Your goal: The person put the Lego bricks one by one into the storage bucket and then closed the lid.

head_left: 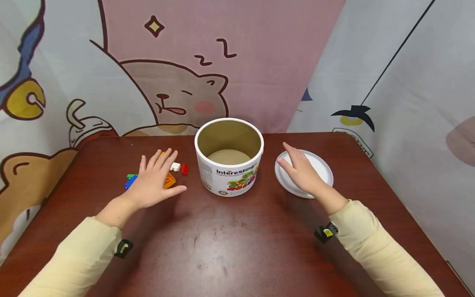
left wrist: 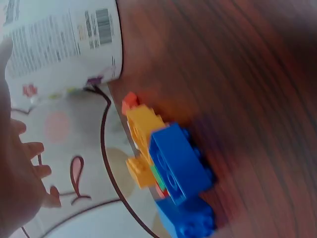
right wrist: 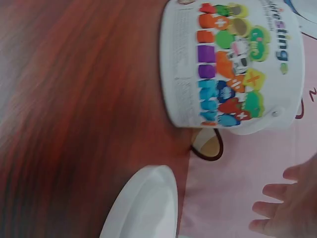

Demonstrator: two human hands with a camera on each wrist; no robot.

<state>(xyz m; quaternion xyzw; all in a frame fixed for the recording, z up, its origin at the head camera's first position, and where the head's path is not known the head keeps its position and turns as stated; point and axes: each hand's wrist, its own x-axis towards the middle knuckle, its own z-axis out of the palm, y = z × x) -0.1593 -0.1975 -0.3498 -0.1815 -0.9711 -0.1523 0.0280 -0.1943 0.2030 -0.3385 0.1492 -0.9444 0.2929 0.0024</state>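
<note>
Fingers splayed and holding nothing, the left hand (head_left: 150,185) is hovering near a blue brick (left wrist: 176,166), an orange brick (head_left: 170,180), a white brick (head_left: 175,166) and a red brick (head_left: 184,169), all sitting in a cluster on the table (head_left: 222,235). The right hand (head_left: 302,173), its fingers nearly straight and also grasping nothing, is hanging over a round white lid (head_left: 322,171). Between the two a white bucket (head_left: 222,165) is standing upright, its label (head_left: 237,177) reading "Interesting" above a line too small to make out; coloured shapes and a barcode (left wrist: 104,26) are also showing. The bucket's open mouth is revealing a beige bottom (head_left: 228,156). Behind, a cartoon backdrop (head_left: 267,41) is bearing two "Z" letters.
</note>
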